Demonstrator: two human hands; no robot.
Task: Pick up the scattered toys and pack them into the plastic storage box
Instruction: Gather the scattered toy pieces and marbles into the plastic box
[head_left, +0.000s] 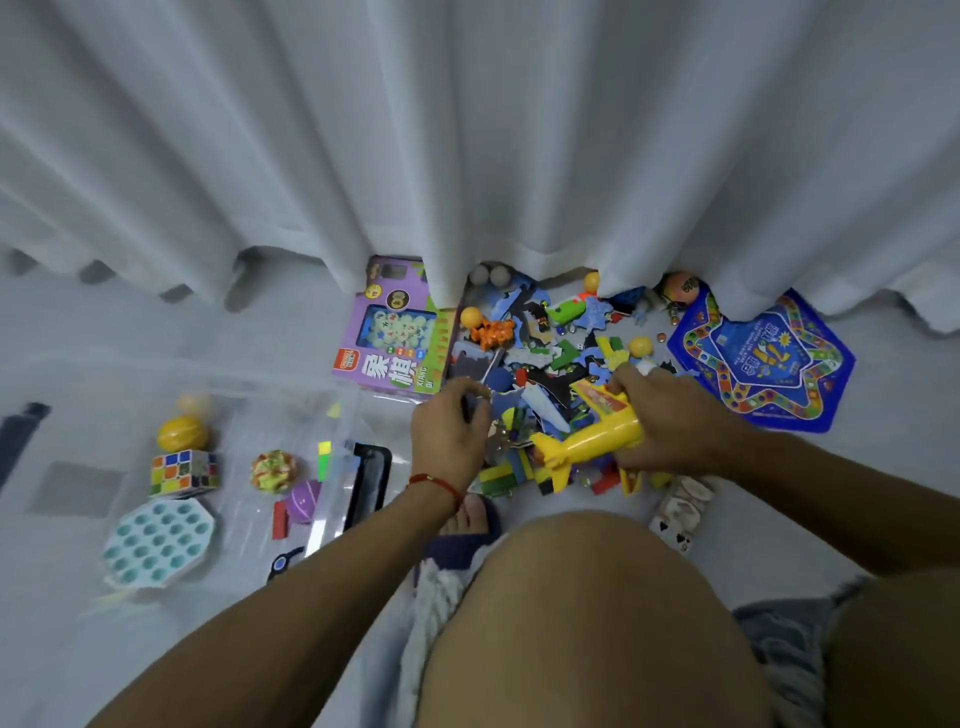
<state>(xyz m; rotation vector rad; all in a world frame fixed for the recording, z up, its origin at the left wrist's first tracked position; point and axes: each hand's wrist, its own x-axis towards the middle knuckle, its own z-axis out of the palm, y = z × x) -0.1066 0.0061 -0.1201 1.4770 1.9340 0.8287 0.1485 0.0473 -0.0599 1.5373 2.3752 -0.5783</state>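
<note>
A heap of scattered toys lies on the floor under the curtain hem: puzzle pieces, blocks, small yellow balls. My right hand grips a yellow toy plane by its body, just above the heap. My left hand hovers at the heap's left edge with fingers curled on something small; what it is I cannot tell. The clear plastic storage box stands at the left, holding a cube puzzle, a yellow ball, a teal bubble toy, a purple ball and a red block.
A purple boxed game lies between box and heap. A blue star-shaped game board lies at the right. Playing cards sit by my knee. White curtain hangs behind. My knees and a slippered foot fill the foreground.
</note>
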